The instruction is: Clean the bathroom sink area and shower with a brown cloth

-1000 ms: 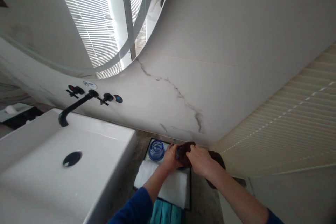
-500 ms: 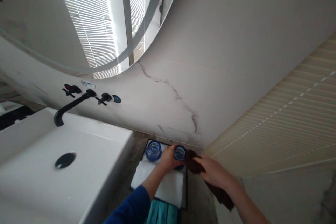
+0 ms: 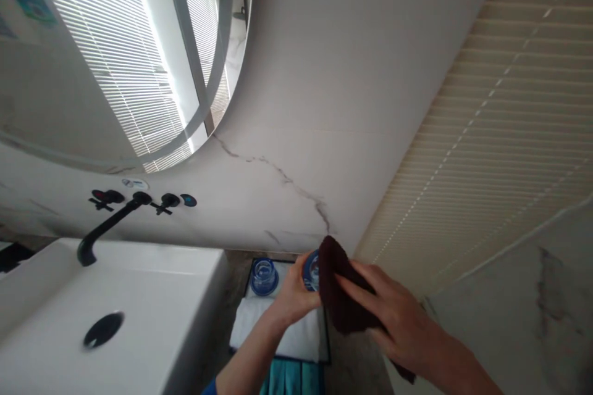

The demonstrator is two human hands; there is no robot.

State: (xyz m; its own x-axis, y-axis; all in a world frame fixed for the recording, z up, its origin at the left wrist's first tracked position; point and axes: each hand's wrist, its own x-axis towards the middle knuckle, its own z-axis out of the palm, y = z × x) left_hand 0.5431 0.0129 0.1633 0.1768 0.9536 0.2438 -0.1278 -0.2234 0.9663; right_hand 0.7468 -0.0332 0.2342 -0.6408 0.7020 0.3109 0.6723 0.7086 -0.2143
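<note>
My left hand (image 3: 291, 295) is wrapped round a blue glass tumbler (image 3: 311, 270) and holds it lifted above a black tray. My right hand (image 3: 393, 321) grips a dark brown cloth (image 3: 340, 293) and presses it against the tumbler's right side. The cloth covers part of the glass and hangs down under my right wrist. A second blue glass tumbler (image 3: 264, 276) stands upright at the tray's back left, clear of both hands.
A folded white towel (image 3: 273, 330) lies on the black tray (image 3: 248, 271), with a teal cloth (image 3: 291, 378) in front of it. A white basin (image 3: 139, 308) with a black wall spout (image 3: 99, 231) sits at left. A round mirror (image 3: 92, 43) hangs above; cream blinds (image 3: 486, 154) fill the right.
The tumbler in my left hand has risen off the tray. My right hand has brought the brown cloth up against it. The view has swung right and downward.
</note>
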